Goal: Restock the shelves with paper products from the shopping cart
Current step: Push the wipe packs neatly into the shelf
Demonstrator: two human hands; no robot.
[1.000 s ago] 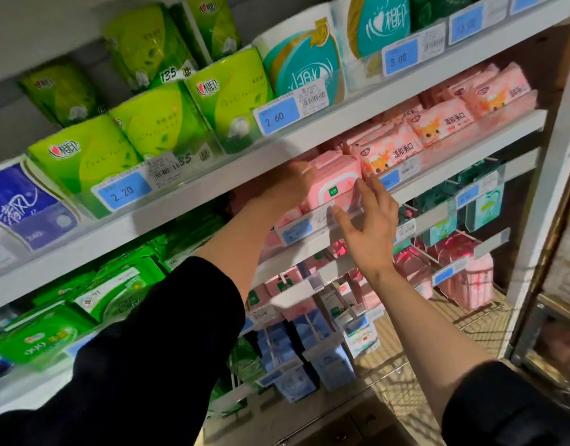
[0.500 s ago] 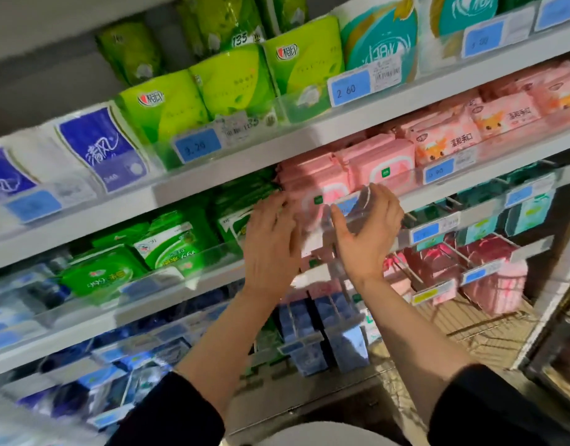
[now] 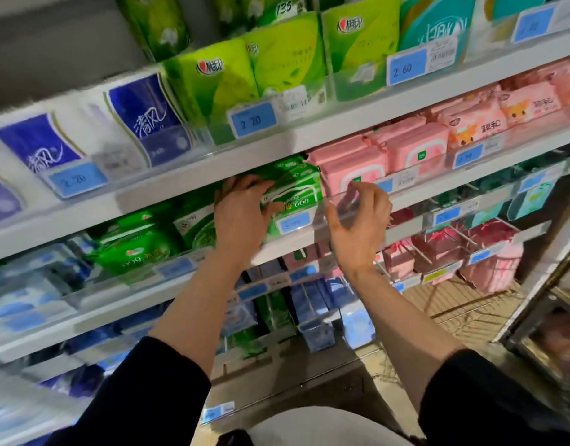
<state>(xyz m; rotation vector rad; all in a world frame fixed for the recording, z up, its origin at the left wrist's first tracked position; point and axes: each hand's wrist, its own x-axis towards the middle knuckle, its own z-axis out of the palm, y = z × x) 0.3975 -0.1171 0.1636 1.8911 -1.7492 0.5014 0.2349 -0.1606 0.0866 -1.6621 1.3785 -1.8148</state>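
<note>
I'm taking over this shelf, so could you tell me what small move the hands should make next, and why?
Probably push the green pack back level with the pink packs. The left hand already grips its left edge, and it sits tilted behind the clear rail, where the right hand rests.

On the middle shelf (image 3: pixel 286 249), the wipes pack marked 666 (image 3: pixel 293 194) sits left of the wipes pack with a flip lid (image 3: pixel 357 172). Tissue packs (image 3: pixel 212 82) stand on the shelf above; boxes (image 3: pixel 312 313) lie below.
</note>
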